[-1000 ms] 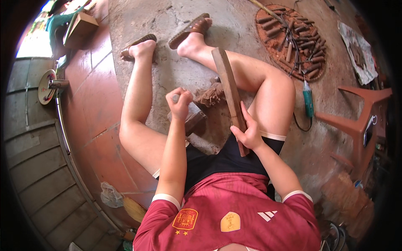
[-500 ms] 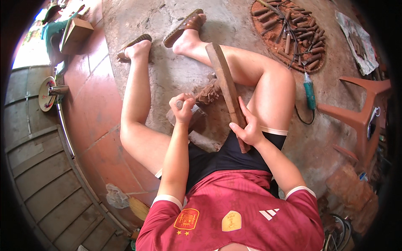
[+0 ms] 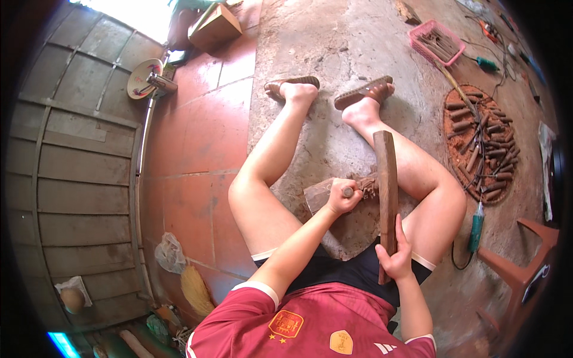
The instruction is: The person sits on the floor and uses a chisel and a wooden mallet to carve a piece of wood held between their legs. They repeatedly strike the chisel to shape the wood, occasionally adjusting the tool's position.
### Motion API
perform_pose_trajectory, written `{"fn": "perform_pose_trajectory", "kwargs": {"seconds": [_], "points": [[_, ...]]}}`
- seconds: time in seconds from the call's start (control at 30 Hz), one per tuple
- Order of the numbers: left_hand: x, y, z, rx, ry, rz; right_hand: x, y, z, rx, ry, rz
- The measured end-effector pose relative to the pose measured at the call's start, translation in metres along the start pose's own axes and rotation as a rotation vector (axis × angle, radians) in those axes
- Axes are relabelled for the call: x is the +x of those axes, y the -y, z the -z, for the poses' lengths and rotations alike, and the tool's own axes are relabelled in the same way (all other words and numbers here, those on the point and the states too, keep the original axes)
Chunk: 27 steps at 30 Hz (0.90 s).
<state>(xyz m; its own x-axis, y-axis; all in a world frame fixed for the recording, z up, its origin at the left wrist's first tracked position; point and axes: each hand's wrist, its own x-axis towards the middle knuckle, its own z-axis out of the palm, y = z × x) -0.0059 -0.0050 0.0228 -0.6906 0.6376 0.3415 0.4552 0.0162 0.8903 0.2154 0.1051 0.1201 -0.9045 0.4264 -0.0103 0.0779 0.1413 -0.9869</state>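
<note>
My left hand (image 3: pixel 344 197) is closed in a fist around a chisel (image 3: pixel 348 192); only the round end of its handle shows, and the blade is hidden below the fist. Beneath it, between my legs, lies a wood block (image 3: pixel 319 194). A rough carved wooden piece (image 3: pixel 369 185) adjoins the block, partly covered by my fist. On the right, my right hand (image 3: pixel 396 255) holds a long, thick wooden bar (image 3: pixel 387 191) near its lower end, with the thumb and a finger stretched along it. The bar's far end reaches over my right shin and hides part of the carving.
To the right, an oval tray (image 3: pixel 462 161) carries several wooden-handled tools. Beside it are a green power tool (image 3: pixel 476 230), a pink basket (image 3: pixel 433 55) and a reddish plastic chair (image 3: pixel 516 262). A broom (image 3: pixel 196 289) and plastic bag (image 3: pixel 170 253) lie left, near a standing fan (image 3: pixel 147 79).
The whole view has turned, so the legs, bar and tool tray sit further right and lower. Both hands keep their grips, the left on the chisel, the right on the wooden bar.
</note>
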Motion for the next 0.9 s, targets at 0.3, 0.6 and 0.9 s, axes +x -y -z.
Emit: {"fn": "perform_pose_trajectory", "kwargs": {"seconds": [0.3,0.6,0.9], "points": [[0.020,-0.014,-0.019,0.010,0.096,-0.018,-0.014,0.034,0.003,-0.307,-0.043,0.280],[0.019,-0.007,-0.013,-0.062,0.172,0.111,-0.022,0.046,-0.006,-0.523,-0.001,0.185],[0.030,-0.018,-0.016,0.014,0.239,0.220,-0.010,0.044,0.006,-0.478,0.104,0.075]]}}
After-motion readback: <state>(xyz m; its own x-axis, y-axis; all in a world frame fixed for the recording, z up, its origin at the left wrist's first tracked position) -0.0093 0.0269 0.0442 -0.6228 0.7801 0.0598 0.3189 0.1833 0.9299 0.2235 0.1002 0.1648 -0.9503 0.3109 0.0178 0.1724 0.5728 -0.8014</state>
